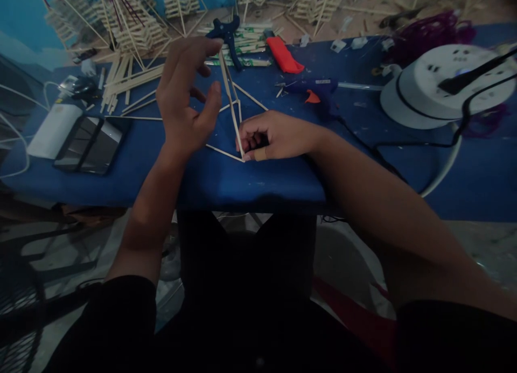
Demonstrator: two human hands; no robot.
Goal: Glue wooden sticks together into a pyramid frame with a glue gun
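Note:
A pyramid-like frame of thin wooden sticks (pixel 233 106) stands on the blue table, its narrow top pointing up. My right hand (pixel 278 135), with a tan bandage on the thumb, pinches the frame's near bottom corner; the other fingers are curled in. My left hand (pixel 183 93) is raised at the frame's left side, fingers curved and thumb apart. Its index fingertip is at the top of the frame; whether it presses there I cannot tell. Behind the frame lies a dark blue clamp-like tool (pixel 230 36).
A blue glue gun (pixel 319 88) lies right of the frame, near a white round power strip (pixel 440 85) with black cables. An orange-red object (pixel 285 54) sits behind. Loose sticks (pixel 121 79) and a phone (pixel 91 141) are at left. Stacked stick structures (pixel 129 28) stand along the back.

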